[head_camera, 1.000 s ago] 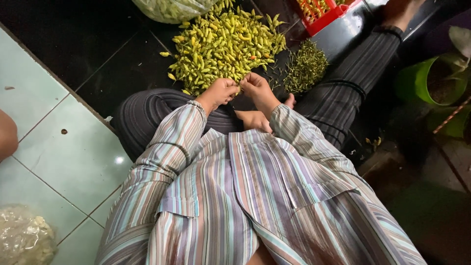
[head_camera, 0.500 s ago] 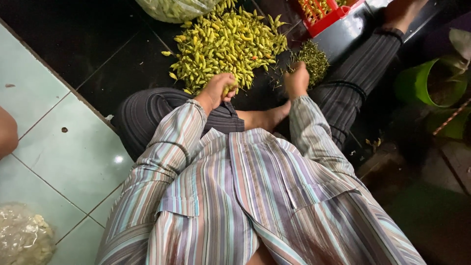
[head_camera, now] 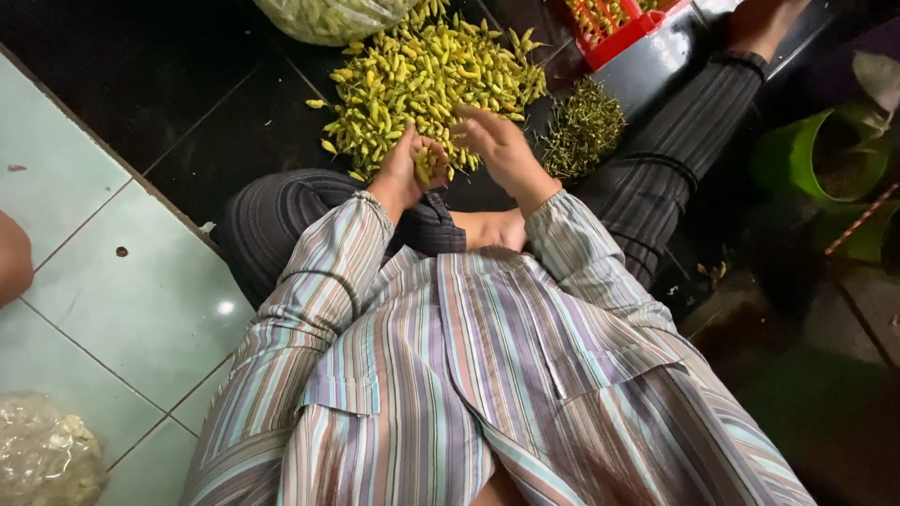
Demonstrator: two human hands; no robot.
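The floor (head_camera: 112, 281) takes most of the view, pale green tiles on the left and black tiles further up, and the person in a striped shirt (head_camera: 469, 375) sits on it with legs apart. On the black tiles in front lies a big heap of yellow-green chili peppers (head_camera: 431, 84). Beside it to the right is a smaller, darker pile of stems (head_camera: 583, 126). A red basket (head_camera: 623, 23) stands above that pile.

The left hand (head_camera: 408, 169) is closed around a few peppers at the near edge of the heap. The right hand (head_camera: 497, 141) is half open just beside it, fingers spread, and I cannot tell if it grips anything.

To do this well, I think the left hand should keep only a few peppers and offer one at a time, so the right hand can pinch the stem cleanly and not break the pepper.

The plastic bag (head_camera: 328, 14) at the top is cut off, also the bag (head_camera: 42, 459) at bottom left. The fingertips are partly hidden among the peppers.
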